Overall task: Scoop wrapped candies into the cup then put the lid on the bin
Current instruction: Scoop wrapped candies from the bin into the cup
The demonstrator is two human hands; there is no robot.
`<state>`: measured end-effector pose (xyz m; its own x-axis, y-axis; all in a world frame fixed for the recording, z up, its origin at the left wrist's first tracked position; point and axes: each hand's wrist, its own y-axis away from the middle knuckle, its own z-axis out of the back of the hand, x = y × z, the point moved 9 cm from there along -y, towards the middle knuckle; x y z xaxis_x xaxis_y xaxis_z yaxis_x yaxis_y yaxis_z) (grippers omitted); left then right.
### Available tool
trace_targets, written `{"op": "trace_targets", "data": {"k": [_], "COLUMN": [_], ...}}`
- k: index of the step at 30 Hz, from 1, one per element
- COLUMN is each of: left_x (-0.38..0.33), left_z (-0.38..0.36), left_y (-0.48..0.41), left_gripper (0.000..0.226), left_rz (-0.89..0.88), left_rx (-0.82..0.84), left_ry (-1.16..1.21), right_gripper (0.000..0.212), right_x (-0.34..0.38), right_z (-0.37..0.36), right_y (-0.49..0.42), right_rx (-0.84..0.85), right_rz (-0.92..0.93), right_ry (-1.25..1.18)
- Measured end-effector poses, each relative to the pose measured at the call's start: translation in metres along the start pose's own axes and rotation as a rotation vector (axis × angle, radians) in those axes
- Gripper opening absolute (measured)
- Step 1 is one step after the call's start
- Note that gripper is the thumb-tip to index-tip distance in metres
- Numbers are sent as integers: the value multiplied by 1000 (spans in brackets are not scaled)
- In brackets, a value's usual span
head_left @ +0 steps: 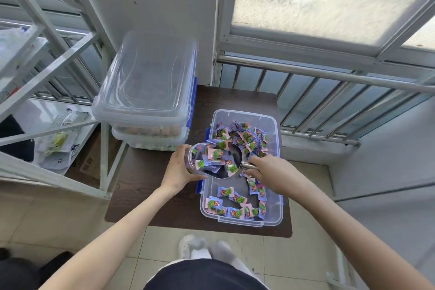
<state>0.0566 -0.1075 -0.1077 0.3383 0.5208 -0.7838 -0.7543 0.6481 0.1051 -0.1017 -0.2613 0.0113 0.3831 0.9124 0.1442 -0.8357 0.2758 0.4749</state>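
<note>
Head view: left hand (179,167) wraps around a clear plastic cup (196,160), tilted toward the right, held over the left rim of the open clear plastic bin with blue latches (275,195). Right hand (266,172) is clenched on the handle of a shiny metal scoop (231,160), whose bowl is touching or just at the cup mouth, loaded with purple-and-pink wrapped candies (213,155). More candies lie loose in the bin, thick at the far end, sparse near. The bin sits on a dark brown wooden table (150,186). The clear lid (146,77) looks to rest on top of stacked clear containers (150,134) at left, well apart from the bin; not certain it is this bin's lid.

Risks, judged: the scoop bowl looks wider than the cup mouth, so candies can slide past the rim. The cup hangs at the bin's edge, so spill could land on the table or floor. The cup seems nearly full; overfill likely. A slick cup could slip under the pour.
</note>
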Motion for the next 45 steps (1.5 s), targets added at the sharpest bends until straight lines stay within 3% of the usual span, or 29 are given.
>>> {"op": "trace_targets", "data": {"k": [5,14,45], "left_x": [0,8,-4], "left_z": [2,3,16], "left_y": [3,3,7], "left_gripper": [87,89,82], "left_rz": [-7,15,20], "left_rx": [-12,-14,-101], "left_ry": [26,66,187], "right_gripper": [30,25,26], "right_x": [16,25,11], "right_z": [27,55,78], "right_y": [2,6,20], "right_rx": [-43,-106,-151], "right_rz": [58,120,119], "right_ry": [225,387,274]}}
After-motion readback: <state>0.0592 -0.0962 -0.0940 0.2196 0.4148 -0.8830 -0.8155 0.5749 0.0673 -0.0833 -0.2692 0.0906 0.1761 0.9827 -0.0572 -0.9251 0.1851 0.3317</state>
